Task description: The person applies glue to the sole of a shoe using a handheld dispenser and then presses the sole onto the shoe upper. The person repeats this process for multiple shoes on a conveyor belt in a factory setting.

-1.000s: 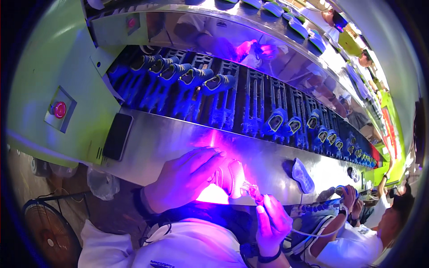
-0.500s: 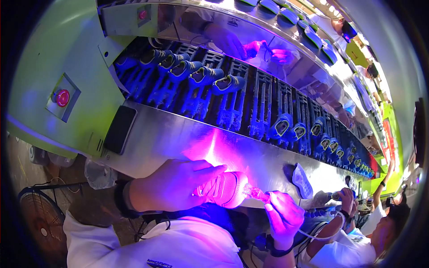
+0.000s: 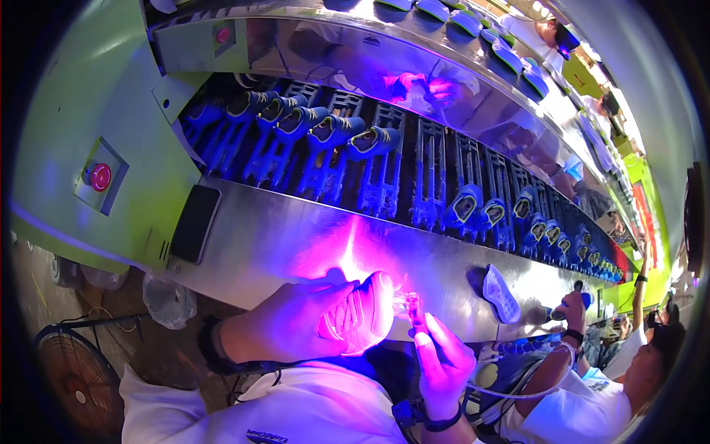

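Under pink-violet light, my left hand [image 3: 288, 320] is closed around a laced shoe [image 3: 364, 317], its toe pointing up and to the right. My right hand [image 3: 446, 364] pinches a small brush [image 3: 413, 307] by its handle. The brush's head is beside the rim of the toe; glare hides whether it touches. Both hands are over the near edge of a metal ledge [image 3: 259, 237]. A pale blue sole [image 3: 501, 294] lies on that ledge, to the right of the brush.
Beyond the ledge, dark shoes [image 3: 373, 142] sit on a conveyor of racks [image 3: 381, 181]. A phone-like black slab [image 3: 197, 223] lies left, by a green machine with a red button [image 3: 99, 177]. A co-worker [image 3: 592, 392] sits at right; a fan [image 3: 78, 385] stands lower left.
The shoe has turned so its toe points more upward. My right hand has moved left and slightly down, and the brush has swung from nearly level to more upright.
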`<state>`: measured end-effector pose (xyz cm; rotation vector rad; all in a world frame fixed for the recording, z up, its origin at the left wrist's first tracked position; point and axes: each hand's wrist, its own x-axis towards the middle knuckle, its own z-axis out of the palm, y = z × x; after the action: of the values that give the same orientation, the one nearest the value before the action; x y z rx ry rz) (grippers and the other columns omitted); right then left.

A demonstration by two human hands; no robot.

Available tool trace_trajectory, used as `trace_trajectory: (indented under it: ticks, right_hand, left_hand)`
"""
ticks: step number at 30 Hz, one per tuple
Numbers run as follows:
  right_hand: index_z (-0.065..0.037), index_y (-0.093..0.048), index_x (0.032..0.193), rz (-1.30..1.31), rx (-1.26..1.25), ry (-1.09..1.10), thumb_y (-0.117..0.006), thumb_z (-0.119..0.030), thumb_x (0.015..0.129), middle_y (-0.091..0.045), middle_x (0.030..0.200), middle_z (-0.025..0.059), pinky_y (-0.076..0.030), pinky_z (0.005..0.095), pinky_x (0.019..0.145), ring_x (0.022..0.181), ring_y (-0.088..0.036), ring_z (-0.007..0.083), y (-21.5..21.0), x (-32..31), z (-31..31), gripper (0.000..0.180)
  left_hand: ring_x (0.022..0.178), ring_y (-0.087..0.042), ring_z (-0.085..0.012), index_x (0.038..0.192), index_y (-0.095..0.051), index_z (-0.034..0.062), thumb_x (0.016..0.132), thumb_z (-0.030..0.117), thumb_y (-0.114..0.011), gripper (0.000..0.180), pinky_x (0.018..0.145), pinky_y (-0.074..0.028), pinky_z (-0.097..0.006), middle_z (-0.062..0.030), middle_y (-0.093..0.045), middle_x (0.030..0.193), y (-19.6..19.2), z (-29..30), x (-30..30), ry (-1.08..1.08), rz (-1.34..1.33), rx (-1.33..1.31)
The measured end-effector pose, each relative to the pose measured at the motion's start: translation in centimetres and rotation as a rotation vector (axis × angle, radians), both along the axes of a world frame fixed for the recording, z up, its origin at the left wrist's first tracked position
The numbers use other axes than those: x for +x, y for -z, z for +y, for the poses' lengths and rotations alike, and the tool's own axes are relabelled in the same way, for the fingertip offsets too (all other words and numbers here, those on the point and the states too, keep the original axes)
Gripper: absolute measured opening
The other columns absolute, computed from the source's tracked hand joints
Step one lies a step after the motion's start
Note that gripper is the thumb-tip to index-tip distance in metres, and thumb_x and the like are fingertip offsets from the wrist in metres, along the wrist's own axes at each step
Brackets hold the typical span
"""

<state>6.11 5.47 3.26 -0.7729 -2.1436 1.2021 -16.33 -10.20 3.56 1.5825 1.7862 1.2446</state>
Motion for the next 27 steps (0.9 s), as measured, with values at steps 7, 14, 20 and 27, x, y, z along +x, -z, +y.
trace_trajectory:
  ticks: [7,14,20,27]
  right_hand:
    - [0.007,-0.069,0.122,0.023,-0.059,-0.001,-0.07,0.004,0.088,-0.076,0.103,0.0178,-0.057,0.0311,0.079,0.088,-0.072,0.0191,0.8,0.7,-0.6,0.034]
    - [0.007,-0.073,0.111,-0.057,0.178,0.035,-0.076,-0.002,0.085,-0.076,0.103,0.0214,-0.058,0.0363,0.086,0.092,-0.075,0.0274,1.6,1.5,-2.6,0.028]
    - [0.008,-0.072,0.111,0.005,0.14,-0.054,-0.074,-0.004,0.087,-0.075,0.104,0.0229,-0.058,0.037,0.084,0.091,-0.075,0.0296,0.3,0.6,-1.4,0.027]
    - [0.006,-0.073,0.107,-0.014,0.11,-0.096,-0.074,0.003,0.085,-0.075,0.102,0.0207,-0.058,0.0381,0.083,0.092,-0.074,0.0341,-0.7,-2.5,-0.1,0.022]
  left_hand:
    - [0.1,-0.068,-0.04,0.124,-0.058,-0.0094,0.074,0.031,-0.087,0.071,0.087,-0.055,-0.043,-0.026,-0.066,0.11,-0.2,-0.5,-0.1,-0.017,-0.111,-0.066]
    - [0.094,-0.068,-0.0236,0.138,-0.048,-0.0122,0.082,0.04,-0.085,0.085,0.08,-0.056,-0.036,-0.0218,-0.066,0.114,1.5,-1.0,0.6,-0.073,-0.608,-0.073]
    - [0.123,-0.056,-0.0186,0.154,-0.03,-0.0071,0.089,0.028,-0.08,0.089,0.103,-0.046,-0.035,-0.0145,-0.057,0.139,1.0,-2.1,0.8,-0.064,-0.455,-0.247]
    - [0.136,-0.049,-0.0232,0.159,-0.018,-0.0047,0.093,0.024,-0.074,0.091,0.113,-0.04,-0.039,-0.0158,-0.048,0.15,0.4,-3.3,-0.1,-0.038,-0.402,-0.259]
